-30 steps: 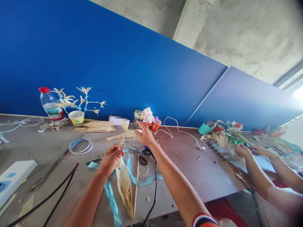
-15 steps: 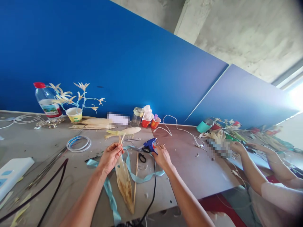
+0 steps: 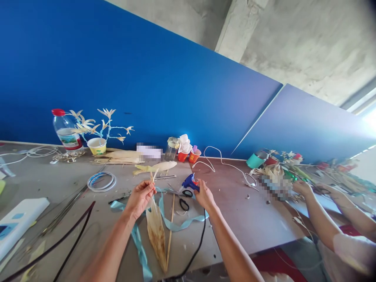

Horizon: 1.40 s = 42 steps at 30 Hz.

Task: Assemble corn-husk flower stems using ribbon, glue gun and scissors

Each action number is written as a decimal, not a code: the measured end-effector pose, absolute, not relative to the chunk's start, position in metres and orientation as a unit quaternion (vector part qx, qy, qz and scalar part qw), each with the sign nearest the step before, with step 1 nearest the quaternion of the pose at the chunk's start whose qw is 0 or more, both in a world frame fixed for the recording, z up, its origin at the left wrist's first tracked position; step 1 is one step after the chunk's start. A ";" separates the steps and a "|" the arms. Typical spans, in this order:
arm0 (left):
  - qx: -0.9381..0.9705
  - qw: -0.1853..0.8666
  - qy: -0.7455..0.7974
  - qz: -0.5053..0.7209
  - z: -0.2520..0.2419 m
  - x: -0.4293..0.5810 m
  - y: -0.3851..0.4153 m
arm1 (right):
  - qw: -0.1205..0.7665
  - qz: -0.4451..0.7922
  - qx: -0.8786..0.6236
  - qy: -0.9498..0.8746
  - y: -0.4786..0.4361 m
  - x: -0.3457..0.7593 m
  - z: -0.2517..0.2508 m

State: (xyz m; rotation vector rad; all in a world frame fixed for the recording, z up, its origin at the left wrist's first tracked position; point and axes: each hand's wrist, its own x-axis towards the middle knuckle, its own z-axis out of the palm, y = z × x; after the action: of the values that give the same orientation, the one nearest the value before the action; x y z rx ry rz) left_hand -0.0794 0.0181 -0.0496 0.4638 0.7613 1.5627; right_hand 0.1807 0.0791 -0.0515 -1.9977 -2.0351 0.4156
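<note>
My left hand (image 3: 143,197) is closed in a pinch on narrow pale corn husk strips (image 3: 153,176), whose tips stick up above the fingers. Directly below it extends a long, brown-stained corn husk (image 3: 156,233); whether it joins the strips is hidden. My right hand (image 3: 205,194) is wrapped round the handle of a blue glue gun (image 3: 189,181), nozzle pointing up and left, its black cord (image 3: 200,243) running down to the table's front. Black-handled scissors (image 3: 184,204) lie between the hands, beside a thin stick (image 3: 170,231) and light blue ribbon (image 3: 179,226).
Along the blue partition stand a bottle (image 3: 68,135), a yellow cup (image 3: 96,146) by a husk-flower branch, a glass jar (image 3: 172,149) and red cups (image 3: 194,156). A wire coil (image 3: 101,182) lies left. At right, a co-worker's hands (image 3: 302,188) work among flowers.
My right hand has closed round the glue gun's handle and shifted it slightly right, off the scissors. My left hand keeps its pinch. The whole view has shifted a little.
</note>
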 end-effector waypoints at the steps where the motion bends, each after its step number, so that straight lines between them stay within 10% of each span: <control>1: 0.204 0.620 0.331 0.681 -0.049 -0.080 0.018 | 0.155 0.148 -0.683 -0.698 0.080 0.184 -0.055; 12: 0.218 0.620 0.344 0.671 -0.047 -0.078 0.016 | 0.436 0.117 -0.574 -0.684 0.089 0.189 -0.063; 22: 0.285 0.622 0.316 0.657 -0.047 -0.079 0.013 | 0.360 0.040 -0.534 -0.764 0.071 0.158 -0.063; 30: 0.250 0.631 0.315 0.664 -0.043 -0.075 0.013 | 0.600 0.367 -0.403 -0.585 0.061 0.149 -0.034; 42: 0.259 0.620 0.325 0.665 -0.046 -0.078 0.014 | 0.535 0.572 -0.285 -0.552 0.046 0.149 0.018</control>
State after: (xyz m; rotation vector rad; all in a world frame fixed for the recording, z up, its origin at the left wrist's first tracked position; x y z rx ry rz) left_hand -0.0779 0.0143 -0.0462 0.5953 0.7462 1.5296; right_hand 0.1489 0.0460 0.0176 -0.6787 -1.3153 1.3636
